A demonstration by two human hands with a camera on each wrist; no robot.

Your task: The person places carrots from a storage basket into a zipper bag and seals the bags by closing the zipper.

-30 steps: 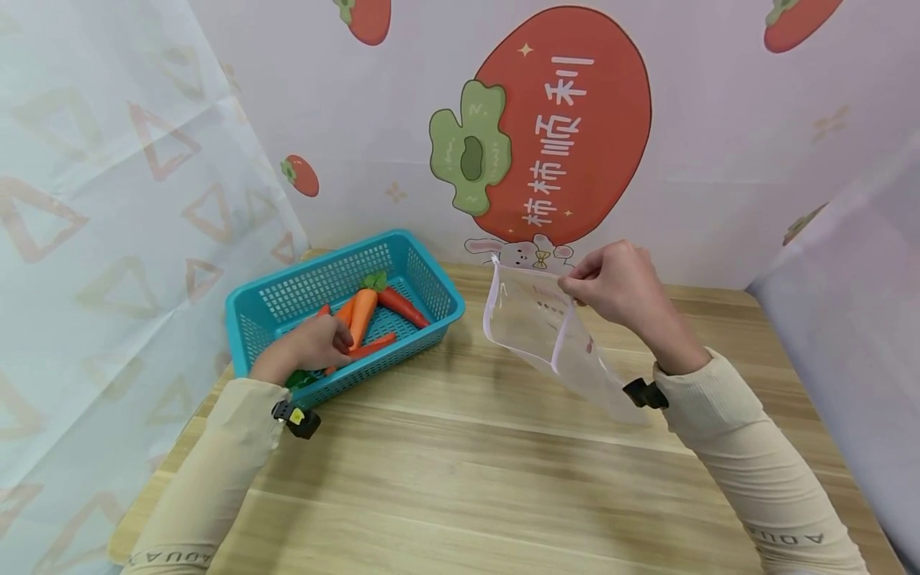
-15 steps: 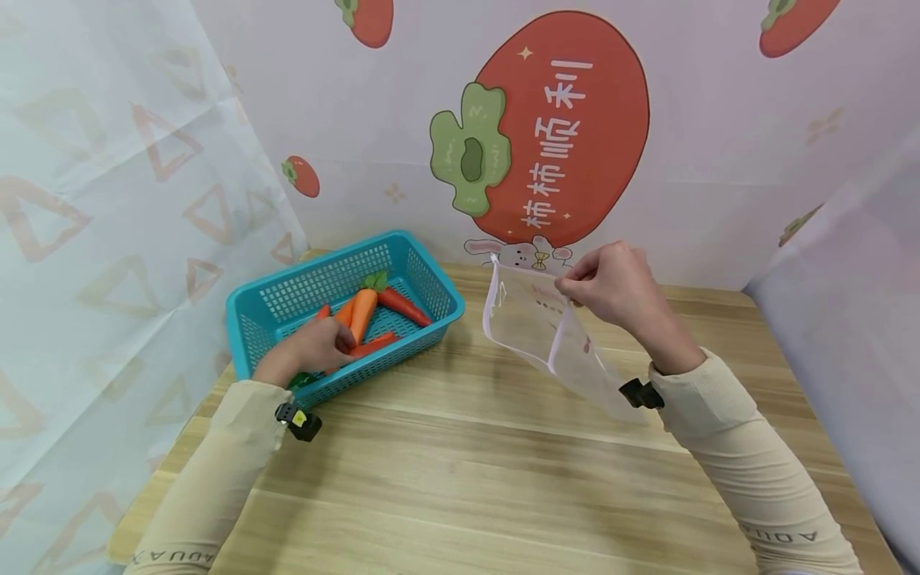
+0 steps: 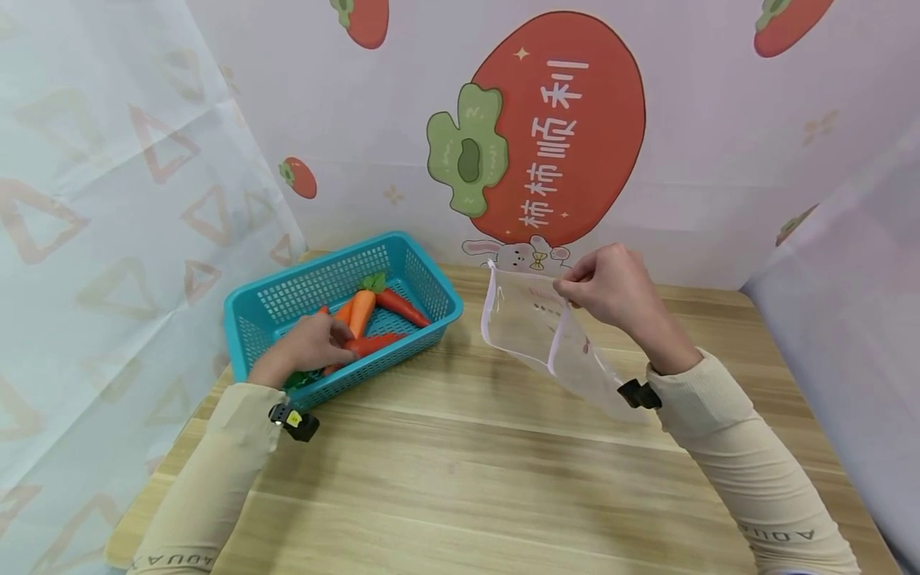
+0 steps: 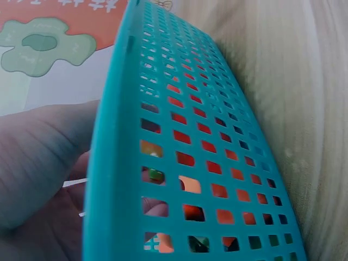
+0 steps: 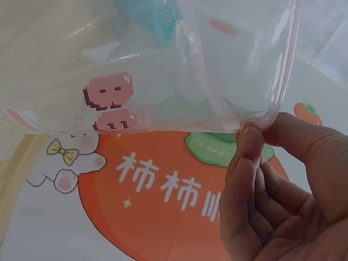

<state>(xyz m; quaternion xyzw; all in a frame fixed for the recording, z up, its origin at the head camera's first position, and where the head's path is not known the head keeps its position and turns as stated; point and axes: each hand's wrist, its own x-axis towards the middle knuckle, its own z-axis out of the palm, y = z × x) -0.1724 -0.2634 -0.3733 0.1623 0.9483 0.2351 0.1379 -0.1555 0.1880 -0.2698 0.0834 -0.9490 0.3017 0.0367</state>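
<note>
In the head view my left hand (image 3: 311, 345) reaches into the blue perforated basket (image 3: 247, 315), thumb and fingers pinching a long red chili pepper (image 3: 375, 343). Its near end is hidden by the hand. An orange carrot (image 3: 362, 311) with a leafy green top lies just beyond, beside another red chili pepper (image 3: 402, 307). The basket wall (image 4: 111, 163) covers most of the left fingers in the left wrist view. My right hand (image 3: 611, 283) pinches the top edge of a clear zip bag (image 3: 528, 315) with pale pink trim, its mouth spread toward the basket.
The wooden table (image 3: 431, 479) carries the basket at its back left. A printed cloth wall (image 3: 359, 104) stands right behind, with more cloth at both sides. Green leaves (image 3: 302, 378) show in the basket's near left corner.
My left fingers have shifted around the red chili pepper, and its tip now reaches slightly farther right along the basket's near wall. My right hand and the bag hold nearly still.
</note>
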